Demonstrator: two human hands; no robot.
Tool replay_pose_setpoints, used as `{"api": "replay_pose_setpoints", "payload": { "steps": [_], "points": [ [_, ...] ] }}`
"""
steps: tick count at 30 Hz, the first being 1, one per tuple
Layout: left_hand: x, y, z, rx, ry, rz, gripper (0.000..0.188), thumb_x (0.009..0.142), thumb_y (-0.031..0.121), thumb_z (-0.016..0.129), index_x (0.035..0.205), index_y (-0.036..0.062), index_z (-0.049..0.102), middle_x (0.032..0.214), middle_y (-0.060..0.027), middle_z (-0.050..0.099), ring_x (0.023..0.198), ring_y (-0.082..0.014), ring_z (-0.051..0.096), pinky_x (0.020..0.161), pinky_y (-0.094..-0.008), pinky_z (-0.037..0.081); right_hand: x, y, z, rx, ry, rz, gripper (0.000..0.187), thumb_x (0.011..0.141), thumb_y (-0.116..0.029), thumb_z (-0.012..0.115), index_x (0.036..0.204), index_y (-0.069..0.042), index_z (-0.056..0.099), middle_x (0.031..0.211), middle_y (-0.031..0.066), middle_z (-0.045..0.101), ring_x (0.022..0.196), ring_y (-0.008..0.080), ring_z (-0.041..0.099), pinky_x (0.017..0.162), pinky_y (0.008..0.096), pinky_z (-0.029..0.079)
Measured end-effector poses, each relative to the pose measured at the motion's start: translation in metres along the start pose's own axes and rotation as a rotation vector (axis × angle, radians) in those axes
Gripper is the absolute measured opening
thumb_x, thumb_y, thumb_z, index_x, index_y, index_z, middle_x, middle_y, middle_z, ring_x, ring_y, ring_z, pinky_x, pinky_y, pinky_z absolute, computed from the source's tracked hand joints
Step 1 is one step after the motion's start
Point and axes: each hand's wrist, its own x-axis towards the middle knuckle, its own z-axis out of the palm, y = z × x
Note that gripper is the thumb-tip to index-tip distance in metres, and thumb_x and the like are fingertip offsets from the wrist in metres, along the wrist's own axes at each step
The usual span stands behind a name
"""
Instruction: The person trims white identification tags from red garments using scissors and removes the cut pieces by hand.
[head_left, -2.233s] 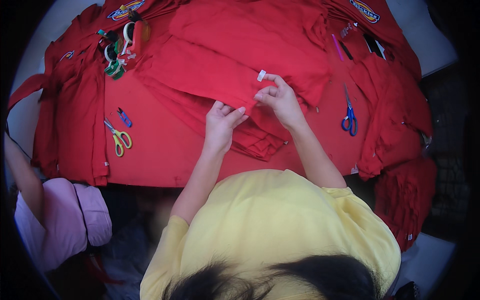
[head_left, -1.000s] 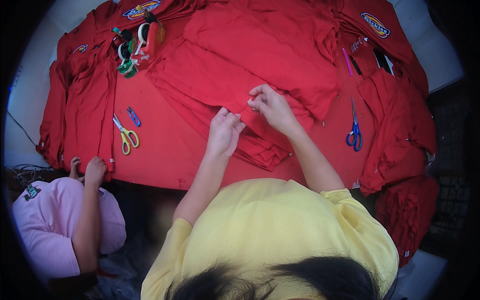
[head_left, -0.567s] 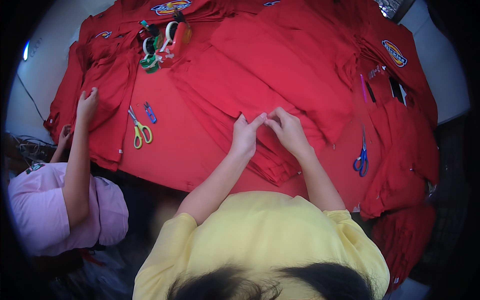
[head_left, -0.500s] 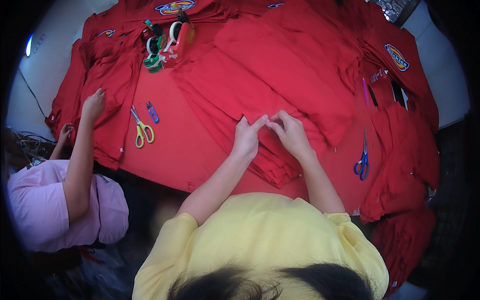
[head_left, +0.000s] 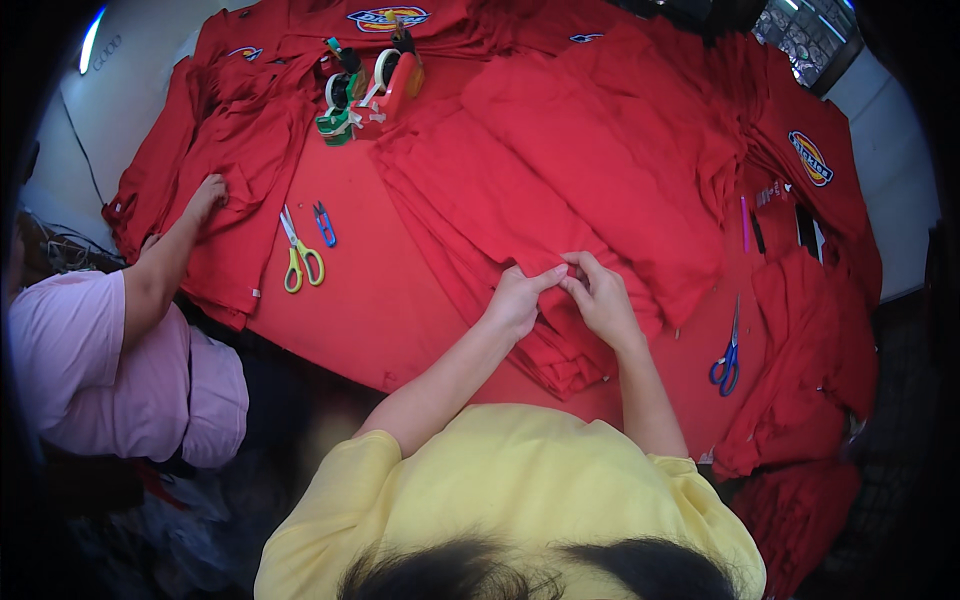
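A wide red garment [head_left: 560, 170] lies spread over a stack of red cloth in front of me. At its near edge my left hand [head_left: 520, 300] is closed on the fabric, its thumb reaching toward the right. My right hand [head_left: 602, 303] pinches close beside it, thumb and forefinger meeting the tip of the left thumb over the cloth. Whether a small thread or scrap lies between the fingertips cannot be seen. Folded layers of red cloth [head_left: 565, 370] show below the hands.
Yellow-handled scissors [head_left: 302, 262] and blue thread snips [head_left: 325, 224] lie left; blue-handled scissors [head_left: 727, 362] lie right. Tape dispensers [head_left: 365, 95] stand behind. Red garments [head_left: 800, 350] pile along the right edge. A co-worker in a pink shirt [head_left: 110, 350] handles red cloth [head_left: 235, 220] at left.
The view has shifted, so everything sits slightly lower in the picture. My hands keep the same pinch at the garment's edge. The co-worker's nearer hand has shifted on the cloth.
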Motion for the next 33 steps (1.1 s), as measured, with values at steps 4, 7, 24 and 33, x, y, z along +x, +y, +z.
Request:
{"api": "replay_pose_setpoints", "payload": {
  "steps": [4, 7, 24, 33],
  "points": [
    [0.007, -0.004, -0.005, 0.032, -0.041, 0.002, 0.022, 0.084, 0.011, 0.067, 0.105, 0.0024, 0.062, 0.105, -0.006, 0.065, 0.101, -0.0166, 0.059, 0.09, -0.0345, 0.045, -0.001, 0.021, 0.008, 0.316, -0.018, 0.076, 0.03, 0.085, -0.01, 0.062, 0.112, 0.0, 0.055, 0.086, 0.0064, 0.06, 0.077, 0.0126, 0.054, 0.07, 0.0263, 0.044],
    [0.005, -0.009, -0.002, -0.008, -0.018, 0.0, 0.018, 0.086, 0.01, 0.065, 0.1, -0.0002, 0.063, 0.098, -0.0059, 0.065, 0.093, -0.0136, 0.06, 0.085, -0.0308, 0.046, -0.005, 0.036, 0.011, 0.456, -0.056, 0.136, 0.035, 0.085, -0.019, 0.062, 0.113, 0.0, 0.055, 0.096, 0.0124, 0.064, 0.087, 0.019, 0.061, 0.076, 0.0318, 0.047],
    [-0.01, 0.115, -0.064, 1.093, 0.106, -0.129, 0.055, 0.086, 0.05, 0.059, 0.083, -0.0047, 0.066, 0.07, -0.0093, 0.065, 0.067, -0.0149, 0.064, 0.063, -0.0269, 0.052, -0.078, 0.007, -0.024, -0.106, 0.259, -0.019, 0.011, 0.081, -0.005, 0.064, 0.091, -0.001, 0.062, 0.089, 0.015, 0.055, 0.085, 0.0313, 0.054, 0.075, 0.0377, 0.044],
    [0.098, 0.168, -0.139, 1.761, 0.76, 0.986, 0.033, 0.084, 0.035, 0.063, 0.097, 0.0045, 0.064, 0.089, -0.0158, 0.065, 0.087, -0.0343, 0.062, 0.08, -0.0439, 0.048, -0.127, 0.026, -0.02, -0.325, 0.11, 0.1, 0.03, 0.072, -0.009, 0.073, 0.095, -0.003, 0.056, 0.097, 0.0133, 0.049, 0.096, 0.0335, 0.049, 0.082, 0.041, 0.043]
  ]
}}
